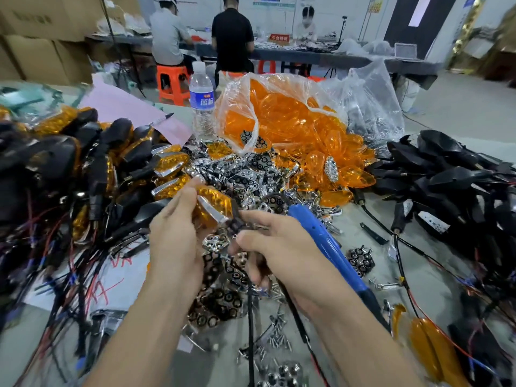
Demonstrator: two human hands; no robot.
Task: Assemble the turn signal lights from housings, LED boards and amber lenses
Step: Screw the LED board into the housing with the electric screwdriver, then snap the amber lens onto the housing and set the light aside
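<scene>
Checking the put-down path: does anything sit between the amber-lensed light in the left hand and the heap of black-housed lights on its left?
Nothing visible does. The left hand grips the amber-lensed turn signal light right beside the heap of black-housed amber lights; the right hand with the blue electric screwdriver is on the opposite side.

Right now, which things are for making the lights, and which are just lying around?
For the job: the orange light held in the left hand, blue screwdriver, bag of orange lenses, shiny silver pieces, black housings, screws.
Just lying about: water bottle, pen, pink paper.
</scene>
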